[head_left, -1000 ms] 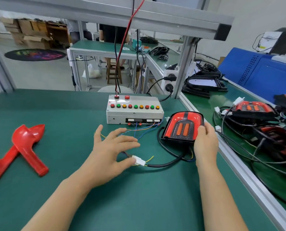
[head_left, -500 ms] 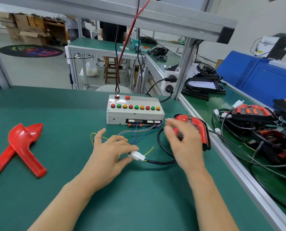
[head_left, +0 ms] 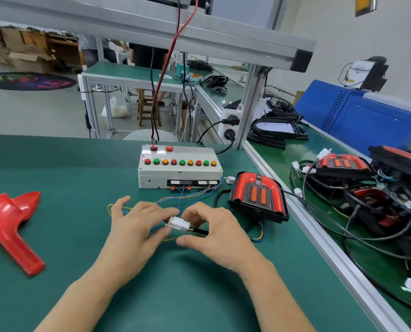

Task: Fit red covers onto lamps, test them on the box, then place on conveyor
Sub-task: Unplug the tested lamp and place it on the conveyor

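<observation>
Spare red covers [head_left: 12,226] lie at desk's left edge. My left hand [head_left: 132,233] pinches the box-side white connector [head_left: 177,223]; my right hand [head_left: 219,233] pinches the lamp's black lead. Covered lamp [head_left: 257,196] sits near the right edge, beside the test box [head_left: 179,170]. Align housings squarely, press until seated.

The workbench [head_left: 56,164] wears a matt green mat. At its left edge lie glossy red plastic covers [head_left: 10,224]. The test box [head_left: 179,171] looks like dull grey-white plastic with shiny coloured buttons. The lamp [head_left: 257,196] has a glossy red lens in black plastic. Frame rails [head_left: 250,109] are brushed metal.
</observation>
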